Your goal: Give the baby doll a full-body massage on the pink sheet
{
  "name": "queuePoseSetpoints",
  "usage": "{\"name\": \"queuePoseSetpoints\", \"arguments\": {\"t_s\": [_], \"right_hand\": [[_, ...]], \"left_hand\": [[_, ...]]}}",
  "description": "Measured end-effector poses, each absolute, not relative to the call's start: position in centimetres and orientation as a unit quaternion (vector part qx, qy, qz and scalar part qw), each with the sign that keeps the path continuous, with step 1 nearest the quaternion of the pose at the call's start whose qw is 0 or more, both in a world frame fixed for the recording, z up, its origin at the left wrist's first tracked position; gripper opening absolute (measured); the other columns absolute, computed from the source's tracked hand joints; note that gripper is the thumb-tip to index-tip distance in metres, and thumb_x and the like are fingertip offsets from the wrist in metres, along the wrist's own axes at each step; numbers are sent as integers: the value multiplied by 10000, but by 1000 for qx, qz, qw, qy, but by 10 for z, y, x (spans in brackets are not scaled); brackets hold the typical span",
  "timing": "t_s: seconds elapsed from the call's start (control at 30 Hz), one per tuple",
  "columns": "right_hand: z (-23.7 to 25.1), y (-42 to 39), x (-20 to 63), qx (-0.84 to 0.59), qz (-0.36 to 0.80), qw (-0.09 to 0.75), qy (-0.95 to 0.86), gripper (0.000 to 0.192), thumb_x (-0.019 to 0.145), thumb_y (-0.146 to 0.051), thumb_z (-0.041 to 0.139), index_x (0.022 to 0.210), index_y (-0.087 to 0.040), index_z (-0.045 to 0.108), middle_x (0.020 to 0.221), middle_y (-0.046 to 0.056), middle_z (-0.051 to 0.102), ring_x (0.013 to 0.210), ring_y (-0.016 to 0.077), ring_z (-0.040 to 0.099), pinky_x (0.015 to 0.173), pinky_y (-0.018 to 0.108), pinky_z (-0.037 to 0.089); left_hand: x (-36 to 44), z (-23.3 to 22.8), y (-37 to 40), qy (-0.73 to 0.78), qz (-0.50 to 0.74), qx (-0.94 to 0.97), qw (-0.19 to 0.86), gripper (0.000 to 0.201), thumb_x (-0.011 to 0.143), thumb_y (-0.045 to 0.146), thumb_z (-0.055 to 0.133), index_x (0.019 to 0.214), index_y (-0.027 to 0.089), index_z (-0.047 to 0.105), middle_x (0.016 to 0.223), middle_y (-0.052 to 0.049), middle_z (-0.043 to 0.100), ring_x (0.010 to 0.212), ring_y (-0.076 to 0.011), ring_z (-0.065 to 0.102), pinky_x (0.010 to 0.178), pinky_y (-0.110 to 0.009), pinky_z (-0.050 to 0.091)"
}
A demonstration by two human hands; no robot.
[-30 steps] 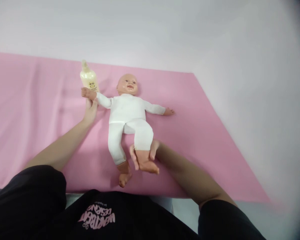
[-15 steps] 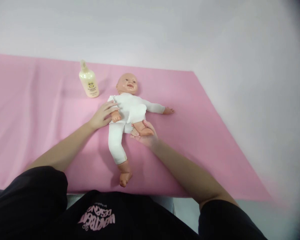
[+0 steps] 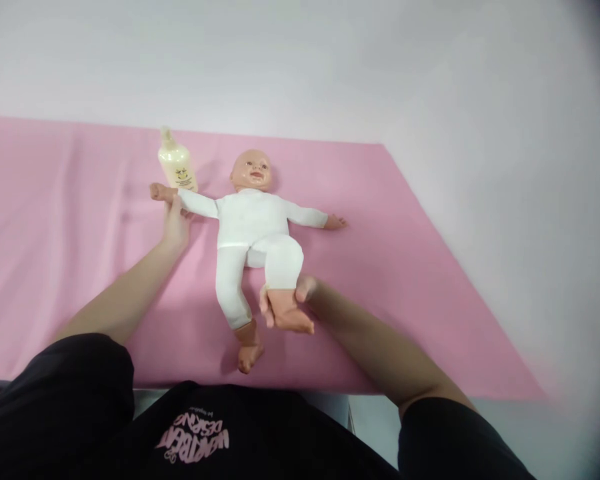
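A baby doll [image 3: 253,217] with a white cloth body lies on its back, its head away from me. My left hand [image 3: 176,223] is closed round the doll's forearm on the left, which is stretched out sideways near the bottle. From beneath, my right hand [image 3: 306,288] grips the lower leg on the right, just above the bare foot; thumb and fingertips show on either side and the palm is hidden. That leg is bent and raised a little. The other leg lies straight towards me, and the other arm rests stretched out to the right.
A pale yellow pump bottle [image 3: 177,162] stands upright behind the doll's left-side hand. Under everything lies a pink cloth [image 3: 405,300] with soft folds at the left. Its edge runs close to my body, and a white wall rises behind.
My left hand has swung the doll's arm from beside its body out to the left. With my right hand, the bent leg has come down towards me, straighter than before.
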State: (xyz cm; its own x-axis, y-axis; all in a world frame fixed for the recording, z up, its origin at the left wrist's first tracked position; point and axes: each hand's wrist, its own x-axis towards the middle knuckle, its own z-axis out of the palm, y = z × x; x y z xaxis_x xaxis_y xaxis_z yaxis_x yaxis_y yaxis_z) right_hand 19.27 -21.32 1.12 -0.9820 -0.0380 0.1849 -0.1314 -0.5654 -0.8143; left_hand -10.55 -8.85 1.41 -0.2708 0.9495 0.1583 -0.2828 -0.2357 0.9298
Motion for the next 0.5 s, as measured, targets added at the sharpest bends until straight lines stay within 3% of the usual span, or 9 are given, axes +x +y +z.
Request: {"name": "queuePoseSetpoints", "arguments": {"t_s": [0.07, 0.13, 0.33, 0.5], "right_hand": [[23, -210, 190, 108, 849, -101, -507, 662, 742, -476, 880, 1218, -93, 627, 1022, 149, 761, 1008, 238, 747, 908, 328, 560], [33, -207, 187, 104, 819, -158, -542, 603, 771, -351, 880, 1255, -105, 618, 1111, 150, 752, 1125, 240, 730, 985, 322, 551], [36, -208, 186, 87, 816, -158, -550, 624, 767, -197, 879, 1305, -96, 579, 1240, 169, 729, 1252, 241, 683, 1088, 339, 512], [31, -206, 187, 150, 825, -131, -529, 680, 779, -73, 835, 1379, -111, 517, 1313, 175, 698, 1273, 214, 666, 1067, 317, 517]], "left_hand": [[-104, 24, -88, 429, 692, 274, 512, 243, 1057, 376, 442, 1220, 239, 560, 1480, -73, 581, 1353, -201, 594, 1113, -334, 526], [-102, 34, -89, 433, 697, 198, 536, 209, 1051, 306, 396, 1133, 218, 567, 1434, -75, 607, 1312, -194, 620, 1102, -335, 540], [-99, 39, -90, 445, 690, 198, 536, 226, 1044, 341, 381, 1092, 236, 575, 1390, -71, 632, 1312, -194, 625, 1094, -321, 545], [-99, 36, -92, 446, 681, 241, 528, 195, 970, 278, 466, 1114, 234, 590, 1409, -81, 633, 1385, -212, 577, 1137, -332, 516]]}}
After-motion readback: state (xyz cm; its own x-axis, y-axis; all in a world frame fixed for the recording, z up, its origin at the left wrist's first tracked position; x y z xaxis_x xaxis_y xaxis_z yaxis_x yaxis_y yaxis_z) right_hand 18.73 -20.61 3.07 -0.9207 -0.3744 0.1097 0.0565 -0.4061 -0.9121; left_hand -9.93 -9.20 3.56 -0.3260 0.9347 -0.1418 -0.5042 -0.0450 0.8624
